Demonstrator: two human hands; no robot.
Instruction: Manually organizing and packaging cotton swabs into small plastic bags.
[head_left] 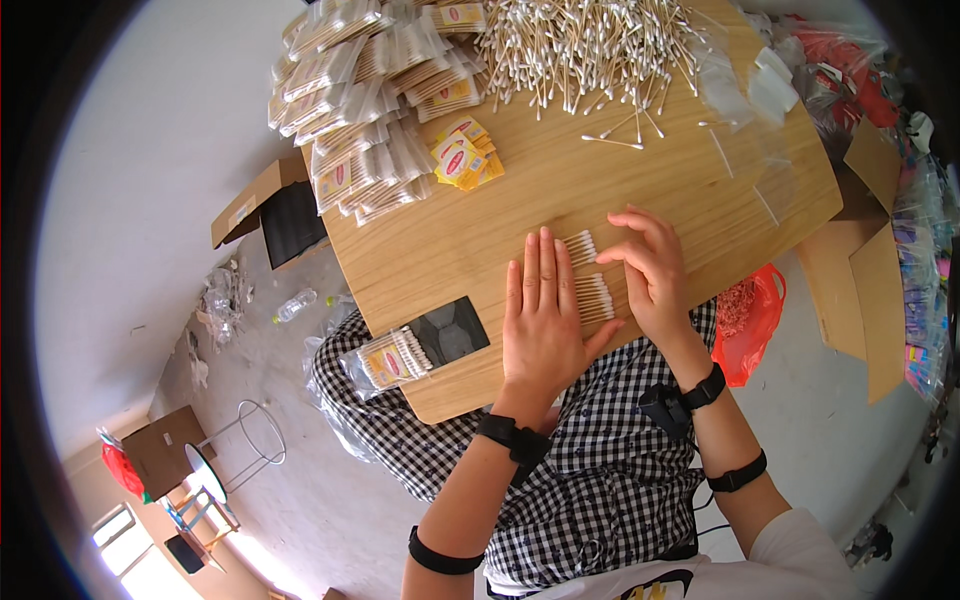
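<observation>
The cotton swabs (594, 299) I'm working with lie on the desk between my hands, in two small groups side by side, white heads poking out past the edge of my left hand (545, 310) and their other ends hidden under it. I judge that I'm at the stage of lining up a small count; the next move would call for keeping the sticks flat under my left palm while my right fingers even the heads. My left hand is palm down, fingers straight and together, pointing away from me, thumb spread toward the right; it covers the sticks rather than grips them. My right hand (650, 275) is loosely curled just beside the heads, fingers parted, with nothing seen in its grasp; whether a fingertip touches a swab I can't tell. My forearms reach in from either side of my lap, black straps on both. Left of my left hand sits a dark tray (450, 335) with a filled packet (395, 358) at its near end. Beyond my hands are yellow cards (462, 160), stacked packets (350, 120) and a heap of loose swabs (590, 50) on the desk (560, 180).
</observation>
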